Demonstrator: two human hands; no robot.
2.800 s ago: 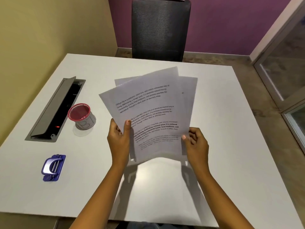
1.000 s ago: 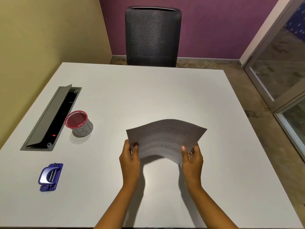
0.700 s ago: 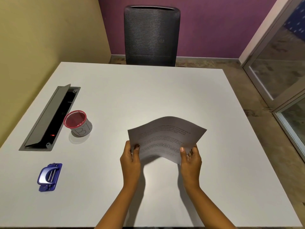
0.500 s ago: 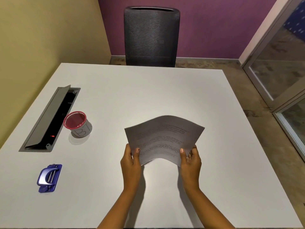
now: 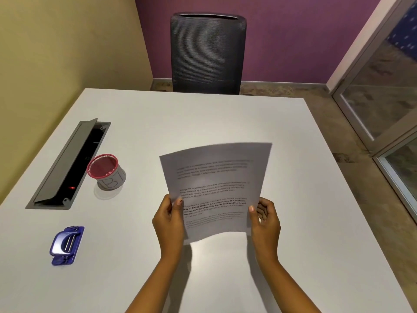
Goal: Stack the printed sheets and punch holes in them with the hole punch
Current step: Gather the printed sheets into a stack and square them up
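Note:
I hold a squared-up stack of printed sheets (image 5: 214,184) upright above the white table (image 5: 293,154), text facing me. My left hand (image 5: 168,222) pinches its lower left edge with thumb in front. My right hand (image 5: 265,219) grips the lower right edge the same way. The stack's bottom edge hangs just above the table. The blue hole punch (image 5: 66,245) lies flat near the table's front left, well apart from both hands.
A grey cup with a red mesh rim (image 5: 106,171) stands left of the sheets. Beside it, a cable hatch (image 5: 70,163) in the table is flipped open. A black mesh chair (image 5: 207,53) stands at the far side. A glass partition (image 5: 383,98) is on the right.
The sheets, fanned apart 2.8 s ago, were gathered and tilted low with a curved top. They now stand taller and more upright in both hands.

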